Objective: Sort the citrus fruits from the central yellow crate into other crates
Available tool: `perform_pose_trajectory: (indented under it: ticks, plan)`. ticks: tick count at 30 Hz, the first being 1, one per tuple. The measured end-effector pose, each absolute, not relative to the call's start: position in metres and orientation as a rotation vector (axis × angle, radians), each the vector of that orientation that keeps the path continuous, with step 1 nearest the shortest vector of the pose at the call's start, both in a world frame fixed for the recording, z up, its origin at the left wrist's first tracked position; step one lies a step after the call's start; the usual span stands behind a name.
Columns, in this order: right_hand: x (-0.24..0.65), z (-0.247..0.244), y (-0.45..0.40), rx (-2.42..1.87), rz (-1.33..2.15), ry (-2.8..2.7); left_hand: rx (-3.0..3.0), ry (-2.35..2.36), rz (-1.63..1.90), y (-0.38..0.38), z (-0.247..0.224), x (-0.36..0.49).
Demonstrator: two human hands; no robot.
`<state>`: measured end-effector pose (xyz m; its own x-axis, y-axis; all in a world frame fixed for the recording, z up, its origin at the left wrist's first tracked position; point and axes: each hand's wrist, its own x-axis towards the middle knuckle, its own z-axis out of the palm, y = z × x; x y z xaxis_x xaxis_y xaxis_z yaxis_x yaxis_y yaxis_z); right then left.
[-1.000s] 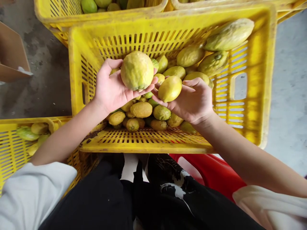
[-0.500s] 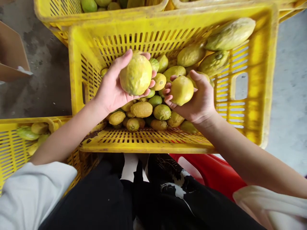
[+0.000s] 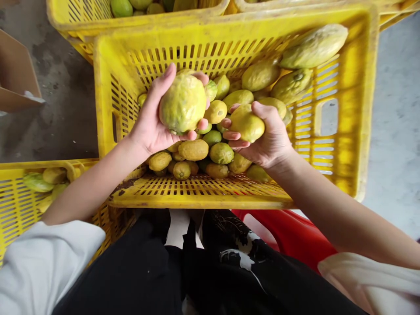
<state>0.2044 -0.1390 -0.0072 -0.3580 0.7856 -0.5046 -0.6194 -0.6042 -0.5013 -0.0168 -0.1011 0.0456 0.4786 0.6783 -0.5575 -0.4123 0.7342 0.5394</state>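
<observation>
My left hand [image 3: 149, 124] is closed around a round yellow-green papaya [image 3: 183, 103], its thumb along the upper left side and its fingertips showing at the right. A smaller yellow papaya [image 3: 246, 123] sits in my right hand [image 3: 274, 138], gripped between thumb and curled fingers. Both fruits are raised over a yellow plastic crate [image 3: 197, 204]. Beneath them lie many smaller yellow and green fruits, among them a yellow-brown one [image 3: 193, 150] and a green one [image 3: 222, 153]. Larger, long papayas [image 3: 315, 47] rest toward the crate's right end.
Behind stands another yellow crate [image 3: 138, 19] with green fruit. A third crate [image 3: 13, 205] at lower left holds several fruits. An open cardboard box [image 3: 16, 72] is on the floor at far left. Something red [image 3: 295, 236] lies beside my right leg.
Both papayas have turned slightly in my hands. The left one has shifted a little to the left, and my right thumb has moved onto the right fruit's top.
</observation>
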Motion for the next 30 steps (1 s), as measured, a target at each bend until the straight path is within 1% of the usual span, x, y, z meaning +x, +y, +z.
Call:
perform_pose_trajectory:
  ticks: [7, 15, 22, 30]
  plan:
    - [0.2028, -0.006, -0.1384, -0.942, 1.936, -0.267, 0.34, 0.876, 0.764, -0.0981, 0.0469, -0.0152]
    - [0.2001, -0.0067, -0.139, -0.976, 1.967, -0.214, 0.359, 0.7, 0.819, -0.1011, 0.0467, -0.015]
    - [0.2063, -0.0105, -0.1375, -0.975, 1.995, -0.157, 0.338, 0.855, 0.75, -0.0988, 0.0523, -0.0143]
    - [0.1985, -0.0081, -0.137, -0.897, 1.94, -0.13, 0.218, 0.815, 0.82, -0.0974, 0.0501, -0.0162]
